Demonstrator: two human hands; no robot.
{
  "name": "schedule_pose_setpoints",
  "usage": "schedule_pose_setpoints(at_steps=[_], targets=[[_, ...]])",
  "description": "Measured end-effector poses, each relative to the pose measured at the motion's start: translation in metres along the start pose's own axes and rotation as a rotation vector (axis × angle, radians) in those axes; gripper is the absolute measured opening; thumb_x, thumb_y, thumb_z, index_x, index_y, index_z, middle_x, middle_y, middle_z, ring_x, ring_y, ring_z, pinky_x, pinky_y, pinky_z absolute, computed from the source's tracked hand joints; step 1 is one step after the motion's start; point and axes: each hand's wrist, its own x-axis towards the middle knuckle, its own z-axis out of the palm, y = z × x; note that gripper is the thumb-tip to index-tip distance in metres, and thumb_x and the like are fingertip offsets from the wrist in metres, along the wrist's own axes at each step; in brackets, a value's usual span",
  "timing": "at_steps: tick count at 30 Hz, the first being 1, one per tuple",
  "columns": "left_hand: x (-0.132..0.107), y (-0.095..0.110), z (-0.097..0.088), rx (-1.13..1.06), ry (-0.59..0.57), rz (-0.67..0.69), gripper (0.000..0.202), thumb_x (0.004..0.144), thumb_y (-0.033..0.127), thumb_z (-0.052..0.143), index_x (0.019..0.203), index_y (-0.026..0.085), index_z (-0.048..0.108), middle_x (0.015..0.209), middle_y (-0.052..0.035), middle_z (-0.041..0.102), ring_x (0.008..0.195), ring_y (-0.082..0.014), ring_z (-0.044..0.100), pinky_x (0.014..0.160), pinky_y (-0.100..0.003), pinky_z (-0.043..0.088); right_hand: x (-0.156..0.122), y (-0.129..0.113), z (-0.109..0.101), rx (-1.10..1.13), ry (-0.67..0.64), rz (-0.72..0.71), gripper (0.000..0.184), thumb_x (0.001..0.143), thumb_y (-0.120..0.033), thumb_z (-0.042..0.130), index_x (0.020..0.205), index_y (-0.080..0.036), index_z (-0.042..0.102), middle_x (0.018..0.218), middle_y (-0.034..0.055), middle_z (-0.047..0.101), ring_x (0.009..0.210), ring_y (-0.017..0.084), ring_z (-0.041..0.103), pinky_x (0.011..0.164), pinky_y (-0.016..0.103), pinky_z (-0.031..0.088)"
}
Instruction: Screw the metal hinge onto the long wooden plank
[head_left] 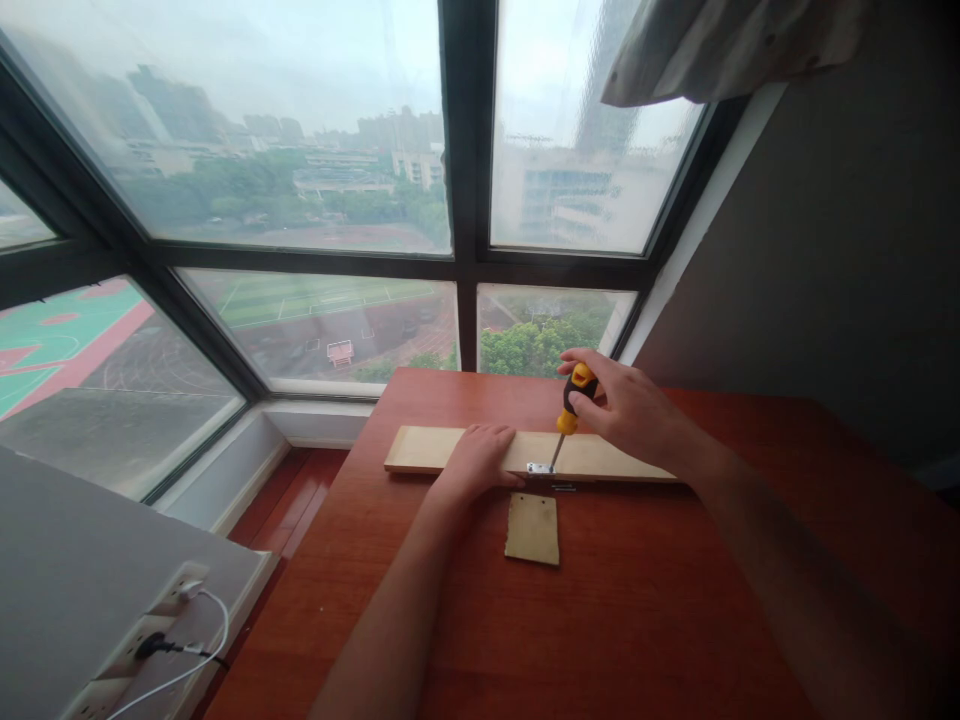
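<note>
A long pale wooden board (420, 450) lies across the reddish-brown table. My left hand (480, 460) holds it left of the middle, fingers over its top and thumb at the near edge. A yellow and black screwdriver (568, 420) is gripped in my right hand (622, 405), its shaft slanting down to the board. Its tip meets the right end of a small silver hinge (538, 468) at the board's near edge; the screw head under it is too small to make out. Close by lie thin metal pieces (564, 488), perhaps screws. Nearer me rests a small rectangular wooden piece (532, 530) with two holes.
The table (600, 620) stands against large dark-framed windows (469, 200). At lower left, a wall ledge carries power sockets (127, 640) with a white cable (225, 620) and a black plug (154, 647). A cloth (735, 45) hangs at upper right.
</note>
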Motion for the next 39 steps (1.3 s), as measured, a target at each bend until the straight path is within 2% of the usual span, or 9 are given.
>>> schedule_pose_setpoints(at_steps=[8,13,16,20,24,30,32,36,39], targets=[[0.0,0.001,-0.001,0.012,0.011,0.008,0.063,0.058,0.047,0.083,0.108,0.018,0.058,0.111,-0.0099,0.065,0.1,-0.0293,0.061,0.086,-0.036,0.045,0.0,-0.008,0.0,-0.279,0.094,0.104,0.037,0.084,-0.055,0.053,0.105,-0.026,0.062,0.091,0.0023,0.07,0.074,0.024,0.063,0.059,0.033,0.041],[0.001,0.003,-0.001,0.013,-0.002,-0.012,0.062,0.058,0.048,0.083,0.107,0.018,0.058,0.108,-0.0095,0.065,0.099,-0.0291,0.061,0.084,-0.035,0.045,0.0,-0.007,-0.002,0.01,-0.024,0.025,0.04,0.086,-0.032,0.049,0.125,-0.021,0.051,0.115,0.007,0.065,0.081,0.019,0.063,0.07,0.031,0.047],[0.001,0.004,-0.001,0.011,-0.007,-0.029,0.063,0.058,0.048,0.083,0.108,0.019,0.058,0.109,-0.0101,0.065,0.101,-0.0294,0.06,0.087,-0.035,0.044,0.001,0.001,-0.007,0.124,-0.114,0.034,0.047,0.085,-0.029,0.052,0.131,-0.024,0.047,0.108,0.0049,0.068,0.076,0.016,0.063,0.069,0.029,0.048],[0.001,0.004,-0.001,0.002,-0.006,-0.021,0.061,0.058,0.048,0.083,0.106,0.019,0.059,0.11,-0.0102,0.065,0.101,-0.0295,0.06,0.087,-0.036,0.044,0.002,0.007,-0.007,-0.131,0.016,0.134,0.045,0.082,-0.047,0.058,0.122,-0.027,0.056,0.087,0.004,0.07,0.07,0.021,0.063,0.059,0.031,0.044],[0.001,0.004,-0.002,-0.001,-0.006,-0.012,0.059,0.058,0.048,0.083,0.104,0.019,0.059,0.108,-0.01,0.065,0.1,-0.0296,0.06,0.086,-0.036,0.044,0.003,0.003,0.001,-0.379,0.111,0.183,0.043,0.083,-0.058,0.05,0.108,-0.025,0.063,0.081,0.0065,0.07,0.067,0.026,0.063,0.056,0.034,0.04],[0.001,0.003,0.0,0.001,-0.006,-0.014,0.063,0.058,0.048,0.083,0.107,0.019,0.058,0.111,-0.0108,0.064,0.103,-0.0301,0.059,0.089,-0.037,0.043,0.006,0.002,-0.006,0.097,-0.062,0.0,0.046,0.086,-0.029,0.046,0.131,-0.021,0.049,0.119,0.008,0.065,0.084,0.018,0.064,0.073,0.031,0.05],[0.001,0.004,0.0,0.004,-0.007,-0.019,0.062,0.058,0.048,0.083,0.107,0.019,0.058,0.111,-0.0107,0.064,0.103,-0.03,0.059,0.089,-0.037,0.043,0.007,0.004,-0.009,0.145,-0.105,-0.001,0.049,0.084,-0.03,0.05,0.132,-0.021,0.05,0.113,0.007,0.067,0.079,0.017,0.064,0.07,0.029,0.05],[0.001,0.004,0.0,0.008,-0.015,-0.023,0.063,0.058,0.049,0.083,0.107,0.018,0.057,0.11,-0.0104,0.064,0.103,-0.0294,0.059,0.089,-0.037,0.043,0.009,0.006,-0.006,-0.139,0.009,0.092,0.042,0.082,-0.043,0.057,0.121,-0.026,0.059,0.087,0.0032,0.071,0.067,0.019,0.063,0.059,0.03,0.045],[0.001,0.004,-0.001,0.016,-0.005,-0.01,0.064,0.058,0.049,0.083,0.108,0.018,0.056,0.111,-0.0104,0.063,0.103,-0.0294,0.059,0.089,-0.037,0.043,0.008,0.004,0.001,-0.345,0.094,0.107,0.039,0.083,-0.052,0.055,0.112,-0.027,0.063,0.087,0.0044,0.072,0.07,0.023,0.064,0.056,0.031,0.04]])
